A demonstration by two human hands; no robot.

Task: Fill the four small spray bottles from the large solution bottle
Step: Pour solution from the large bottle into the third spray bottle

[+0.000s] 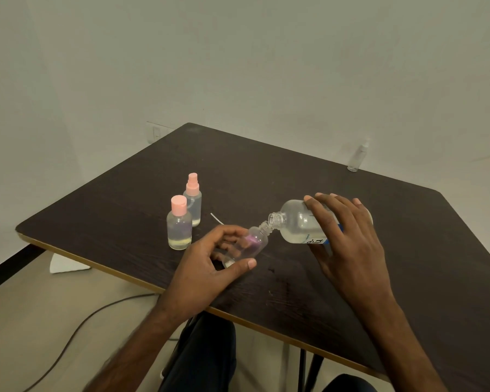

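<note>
My right hand (348,236) grips the large clear solution bottle (297,224), tipped on its side with its open mouth pointing left. That mouth meets the threaded neck of a small uncapped bottle (252,241), which my left hand (207,264) holds tilted toward it. A little liquid lies in the large bottle's lower side. To the left stand two small bottles: one with a pink flat cap (179,223) holding a shallow layer of liquid, and behind it one with a pink spray top (193,198).
A slim clear spray bottle (357,155) stands at the dark table's (266,176) far edge. A thin white tube (217,218) lies near the pink bottles. A cable (77,326) and white paper (65,264) lie on the floor, left of the table.
</note>
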